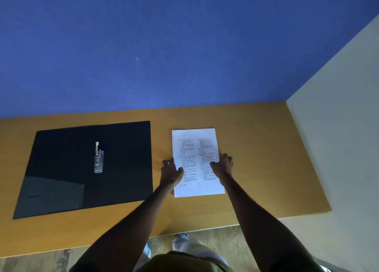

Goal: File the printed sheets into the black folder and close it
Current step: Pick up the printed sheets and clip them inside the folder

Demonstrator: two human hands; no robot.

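Observation:
The black folder (61,169) lies open and flat on the left of the wooden table, its metal clip (98,158) standing along the spine. To its right lies a stack of white printed sheets (194,148) with two columns of text. My left hand (171,171) grips the stack's left edge, thumb on top. My right hand (222,165) grips the right edge, thumb on the page. The sheets still rest on the table.
The wooden table (256,169) butts against a blue wall (143,46) at the back and a pale wall (338,128) on the right. Its near edge runs just in front of my legs, above a patterned floor.

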